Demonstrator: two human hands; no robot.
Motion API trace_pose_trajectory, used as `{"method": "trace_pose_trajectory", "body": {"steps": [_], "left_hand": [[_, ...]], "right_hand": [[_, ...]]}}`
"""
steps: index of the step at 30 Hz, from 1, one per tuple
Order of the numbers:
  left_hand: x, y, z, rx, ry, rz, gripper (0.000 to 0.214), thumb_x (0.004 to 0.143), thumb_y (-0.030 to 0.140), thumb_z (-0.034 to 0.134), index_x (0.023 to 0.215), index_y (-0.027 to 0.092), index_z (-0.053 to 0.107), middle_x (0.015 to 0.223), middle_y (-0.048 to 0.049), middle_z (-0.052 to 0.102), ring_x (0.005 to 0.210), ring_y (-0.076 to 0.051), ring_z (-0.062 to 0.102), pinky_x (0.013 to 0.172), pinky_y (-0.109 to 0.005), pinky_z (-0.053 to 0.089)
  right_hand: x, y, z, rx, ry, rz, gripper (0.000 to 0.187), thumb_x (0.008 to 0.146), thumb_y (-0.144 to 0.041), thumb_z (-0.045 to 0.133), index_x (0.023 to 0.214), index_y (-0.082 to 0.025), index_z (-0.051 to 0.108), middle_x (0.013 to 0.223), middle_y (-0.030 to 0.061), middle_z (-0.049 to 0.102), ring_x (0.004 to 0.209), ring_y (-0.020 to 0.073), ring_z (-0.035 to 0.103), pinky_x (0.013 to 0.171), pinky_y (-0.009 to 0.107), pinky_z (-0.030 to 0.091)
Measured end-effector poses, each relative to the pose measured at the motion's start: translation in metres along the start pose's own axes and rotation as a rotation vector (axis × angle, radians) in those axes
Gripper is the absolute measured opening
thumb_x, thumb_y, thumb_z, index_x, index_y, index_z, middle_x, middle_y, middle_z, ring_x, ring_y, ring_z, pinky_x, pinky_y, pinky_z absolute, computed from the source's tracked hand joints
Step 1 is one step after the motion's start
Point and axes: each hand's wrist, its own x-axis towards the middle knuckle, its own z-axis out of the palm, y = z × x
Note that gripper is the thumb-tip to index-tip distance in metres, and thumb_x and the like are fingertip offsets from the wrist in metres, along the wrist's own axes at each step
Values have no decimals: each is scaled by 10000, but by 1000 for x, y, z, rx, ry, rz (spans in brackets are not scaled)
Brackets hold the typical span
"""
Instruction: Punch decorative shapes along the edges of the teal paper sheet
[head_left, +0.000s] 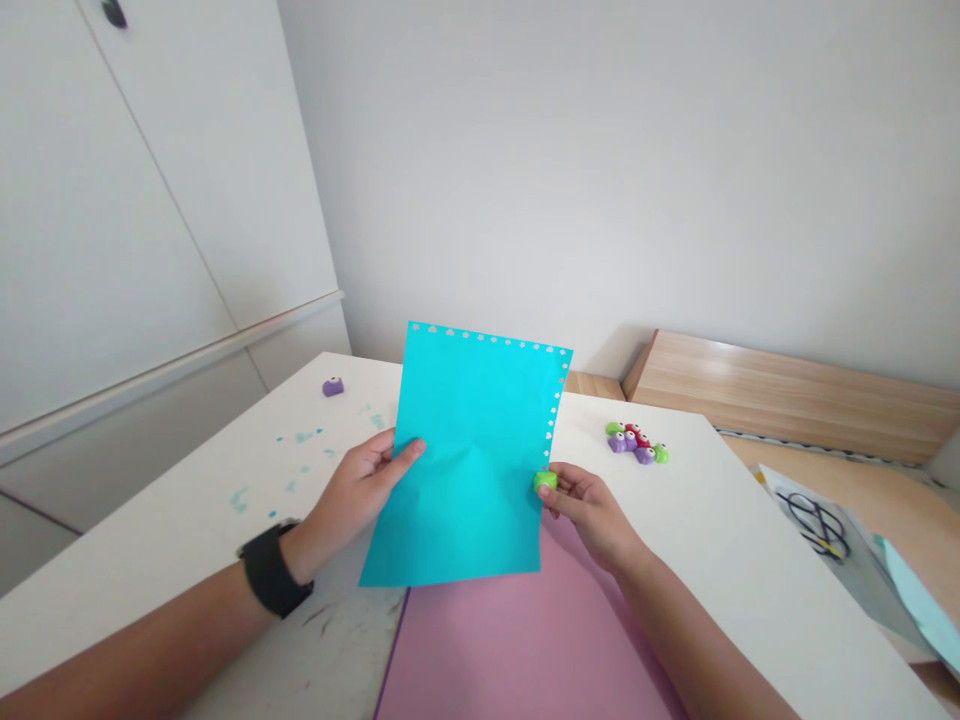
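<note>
Cyan paper sheet [469, 470] held over white table [720, 530], long axis toward 12:30. Left edge pinched by left hand [356, 495]; green craft punch [545, 481] gripped on right edge by right hand [589, 515].

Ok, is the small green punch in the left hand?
No, the small green punch is held in the right hand, against the edge of the blue paper.

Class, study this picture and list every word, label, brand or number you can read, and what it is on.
No readable text appears. The cyan paper sheet in the left hand and the pink paper sheet show none; any marks on the green craft punch in the right hand or the other craft punches are too small to read.
</note>
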Motion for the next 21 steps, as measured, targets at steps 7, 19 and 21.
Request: {"method": "trace_pose_trajectory", "body": {"steps": [7, 19, 21], "left_hand": [[0, 0, 1, 11, 28, 4, 307, 860, 471, 644, 1041, 226, 684, 953, -57, 732, 867, -268, 675, 750, -351, 545], [0, 2, 2, 3, 44, -16, 333, 858, 481, 645, 1059, 219, 682, 927, -56, 734, 838, -259, 679, 704, -331, 547], [1, 1, 1, 6, 59, -20, 327, 850, 486, 653, 1034, 217, 686, 873, -50, 728, 806, -254, 678, 679, -327, 544]], "right_hand": [[-1, -3, 1, -31, 20, 0, 336, 748, -423, 788, 971, -193, 685, 790, 14, 630, 672, 141, 504, 601, 263, 374], [-2, -6, -1, 153, -83, 82, 448, 763, -401, 795, 1131, -227, 609, 838, 3, 644, 716, 134, 565, 689, 282, 436], [-2, -11, -2, 179, -62, 94, 447, 780, -417, 777, 1146, -234, 595, 835, 11, 656, 699, 137, 571, 664, 279, 431]]}}
